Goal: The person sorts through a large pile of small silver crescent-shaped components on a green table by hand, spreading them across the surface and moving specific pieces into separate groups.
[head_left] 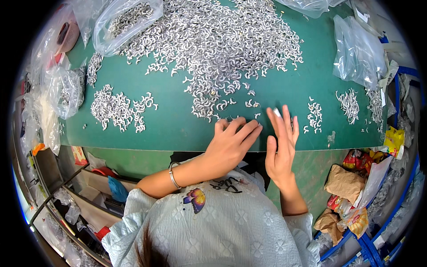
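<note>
Small crescent-shaped silvery pieces (222, 49) lie in a broad heap on the green table (173, 133), narrowing toward the left hand (232, 143). The left grip is bent at the heap's near end, fingertips low; whether it pinches a piece cannot be told. The right hand (281, 153) is raised beside it, its grip spread, with nothing visibly held. The pieces are judged light, stiff and apt to interlock; each is probably best taken singly, thumb and forefinger at mid-curve, clear of the ends.
</note>
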